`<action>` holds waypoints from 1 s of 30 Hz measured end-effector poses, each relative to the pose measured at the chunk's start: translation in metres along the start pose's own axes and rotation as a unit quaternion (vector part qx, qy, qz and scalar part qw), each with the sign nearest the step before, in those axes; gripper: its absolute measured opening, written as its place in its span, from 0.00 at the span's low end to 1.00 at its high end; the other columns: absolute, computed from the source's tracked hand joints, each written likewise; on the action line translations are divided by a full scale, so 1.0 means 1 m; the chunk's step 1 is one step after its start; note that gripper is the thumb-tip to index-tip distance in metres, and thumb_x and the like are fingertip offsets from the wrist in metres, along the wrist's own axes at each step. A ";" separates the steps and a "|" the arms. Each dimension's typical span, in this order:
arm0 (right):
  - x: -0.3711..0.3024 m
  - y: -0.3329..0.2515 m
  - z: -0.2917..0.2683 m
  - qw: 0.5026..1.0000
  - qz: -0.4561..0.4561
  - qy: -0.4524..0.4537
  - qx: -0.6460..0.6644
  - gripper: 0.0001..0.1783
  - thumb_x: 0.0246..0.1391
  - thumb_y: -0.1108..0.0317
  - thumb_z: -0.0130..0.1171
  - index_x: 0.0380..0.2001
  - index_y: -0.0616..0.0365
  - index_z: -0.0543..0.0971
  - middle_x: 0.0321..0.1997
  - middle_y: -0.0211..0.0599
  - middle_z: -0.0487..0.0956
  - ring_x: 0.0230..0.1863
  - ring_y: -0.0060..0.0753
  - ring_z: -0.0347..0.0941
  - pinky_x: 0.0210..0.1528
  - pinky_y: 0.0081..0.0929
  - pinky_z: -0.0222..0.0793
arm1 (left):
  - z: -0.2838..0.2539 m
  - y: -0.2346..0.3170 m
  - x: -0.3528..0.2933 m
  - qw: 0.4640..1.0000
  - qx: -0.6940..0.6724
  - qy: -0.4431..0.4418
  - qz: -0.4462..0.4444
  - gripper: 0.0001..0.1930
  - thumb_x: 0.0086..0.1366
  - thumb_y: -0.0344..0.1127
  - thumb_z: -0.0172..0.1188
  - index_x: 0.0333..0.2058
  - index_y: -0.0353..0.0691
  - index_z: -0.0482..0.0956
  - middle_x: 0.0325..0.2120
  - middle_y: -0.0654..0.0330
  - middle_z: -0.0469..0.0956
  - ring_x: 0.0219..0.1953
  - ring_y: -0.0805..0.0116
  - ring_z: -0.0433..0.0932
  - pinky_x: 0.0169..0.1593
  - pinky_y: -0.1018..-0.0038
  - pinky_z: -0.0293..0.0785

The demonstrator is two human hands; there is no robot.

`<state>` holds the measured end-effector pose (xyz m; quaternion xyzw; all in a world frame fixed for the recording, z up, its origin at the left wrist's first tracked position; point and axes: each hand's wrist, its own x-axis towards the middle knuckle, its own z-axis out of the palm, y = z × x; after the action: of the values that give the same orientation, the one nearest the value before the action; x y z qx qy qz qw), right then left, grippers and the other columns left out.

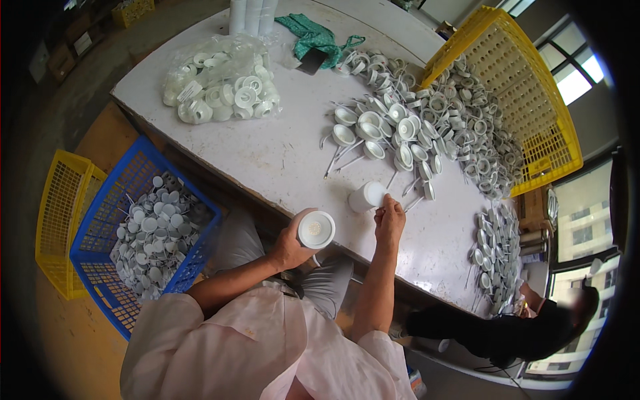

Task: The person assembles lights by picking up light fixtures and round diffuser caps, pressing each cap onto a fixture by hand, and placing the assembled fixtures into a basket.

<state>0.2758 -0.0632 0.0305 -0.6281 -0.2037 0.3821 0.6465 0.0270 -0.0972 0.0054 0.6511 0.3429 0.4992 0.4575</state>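
My left hand (289, 248) is wrapped round a white round lamp housing (316, 230), its open face turned up with a pale yellowish dotted patch in the middle. At the table's front edge stands a short stack of white round discs (361, 199), tipped slightly over. The fingers of my right hand (391, 219) pinch the edge of a thin white disc (377, 193) at the end of that stack. Just beyond lie many white lamp housings (375, 125) with wires trailing toward me.
A clear bag of white rings (220, 90) sits at the back left, near a green cloth (310, 37) and a dark phone (311, 62). A yellow crate (517, 87) leans behind the heap. Left of me, a blue crate (143, 150) holds lamp pieces. Another person (507, 327) works at right.
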 end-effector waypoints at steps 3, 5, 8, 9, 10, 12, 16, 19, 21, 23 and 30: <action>-0.002 0.001 -0.005 0.998 0.020 0.004 0.062 0.12 0.58 0.64 0.57 0.26 0.59 0.71 0.19 0.26 0.68 0.17 0.15 0.60 0.17 0.11 0.54 | -0.003 0.003 0.001 1.000 0.000 -0.003 0.003 0.37 0.48 0.29 0.70 0.57 0.37 0.61 0.45 0.48 0.75 0.48 0.57 0.77 0.50 0.67 0.73; -0.007 0.000 -0.007 0.996 0.018 0.018 0.081 0.10 0.59 0.65 0.56 0.28 0.60 0.72 0.21 0.27 0.69 0.18 0.15 0.62 0.18 0.09 0.55 | -0.007 0.003 0.002 1.000 -0.008 -0.008 -0.012 0.37 0.48 0.28 0.70 0.57 0.37 0.61 0.45 0.48 0.75 0.48 0.58 0.77 0.50 0.68 0.73; -0.015 -0.002 -0.017 0.993 -0.017 0.034 0.113 0.06 0.58 0.68 0.56 0.31 0.60 0.73 0.23 0.28 0.72 0.20 0.16 0.65 0.19 0.09 0.60 | -0.011 0.002 0.002 1.000 -0.007 0.004 -0.004 0.37 0.48 0.28 0.70 0.57 0.37 0.62 0.45 0.49 0.76 0.48 0.59 0.77 0.50 0.68 0.73; -0.020 0.000 -0.020 0.993 -0.015 0.034 0.111 0.06 0.58 0.68 0.56 0.31 0.60 0.73 0.23 0.28 0.72 0.20 0.16 0.65 0.19 0.09 0.60 | -0.013 0.000 0.002 1.000 -0.008 0.005 -0.006 0.37 0.48 0.28 0.70 0.57 0.37 0.62 0.45 0.49 0.76 0.48 0.59 0.77 0.50 0.68 0.73; -0.028 0.001 -0.023 0.988 -0.019 0.019 0.151 0.05 0.57 0.70 0.56 0.31 0.58 0.72 0.24 0.28 0.73 0.21 0.17 0.68 0.20 0.09 0.64 | -0.013 -0.002 0.001 0.999 -0.023 -0.005 -0.031 0.38 0.48 0.27 0.70 0.57 0.36 0.61 0.46 0.51 0.74 0.50 0.62 0.74 0.52 0.69 0.71; -0.039 0.003 -0.024 0.982 -0.020 0.007 0.189 0.04 0.57 0.72 0.57 0.32 0.57 0.72 0.25 0.28 0.74 0.22 0.19 0.70 0.21 0.10 0.68 | -0.013 -0.003 0.001 0.997 -0.040 -0.017 -0.060 0.39 0.47 0.27 0.70 0.57 0.35 0.60 0.48 0.53 0.72 0.52 0.64 0.72 0.55 0.70 0.68; -0.072 0.008 -0.013 0.981 0.007 -0.017 0.193 0.04 0.56 0.75 0.57 0.34 0.56 0.73 0.27 0.29 0.76 0.25 0.20 0.73 0.25 0.12 0.73 | -0.009 0.001 0.004 0.998 -0.024 -0.028 -0.053 0.39 0.47 0.27 0.71 0.57 0.35 0.61 0.49 0.52 0.72 0.52 0.64 0.72 0.55 0.70 0.68; -0.088 0.018 -0.008 0.979 0.046 -0.021 0.197 0.04 0.56 0.74 0.58 0.32 0.55 0.73 0.23 0.28 0.75 0.23 0.20 0.72 0.24 0.13 0.73 | -0.005 0.002 0.004 0.998 -0.018 -0.036 -0.056 0.39 0.47 0.28 0.71 0.57 0.36 0.61 0.49 0.52 0.72 0.52 0.63 0.72 0.55 0.70 0.69; -0.094 0.028 -0.007 0.980 0.066 -0.039 0.185 0.04 0.55 0.74 0.58 0.29 0.56 0.73 0.20 0.26 0.72 0.21 0.20 0.69 0.22 0.14 0.69 | -0.003 0.003 0.005 0.997 -0.019 -0.042 -0.064 0.39 0.47 0.28 0.71 0.57 0.36 0.61 0.49 0.52 0.72 0.52 0.63 0.72 0.55 0.70 0.69; -0.102 0.029 -0.003 0.981 0.087 -0.018 0.174 0.05 0.56 0.72 0.58 0.28 0.56 0.72 0.18 0.25 0.69 0.19 0.20 0.67 0.20 0.15 0.67 | -0.004 0.004 0.004 0.996 -0.012 -0.048 -0.070 0.39 0.47 0.28 0.71 0.58 0.37 0.61 0.49 0.52 0.72 0.53 0.63 0.72 0.55 0.69 0.69; -0.123 0.038 0.013 0.984 0.107 -0.093 0.103 0.05 0.56 0.70 0.58 0.31 0.58 0.73 0.22 0.30 0.75 0.18 0.19 0.68 0.21 0.16 0.67 | -0.007 -0.002 0.006 0.987 -0.028 -0.104 -0.120 0.43 0.46 0.28 0.72 0.60 0.40 0.58 0.51 0.52 0.70 0.54 0.63 0.70 0.56 0.70 0.67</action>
<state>0.1808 -0.1501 0.0223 -0.5378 -0.1539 0.5249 0.6415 0.0213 -0.0893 0.0060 0.6408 0.3551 0.3798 0.5648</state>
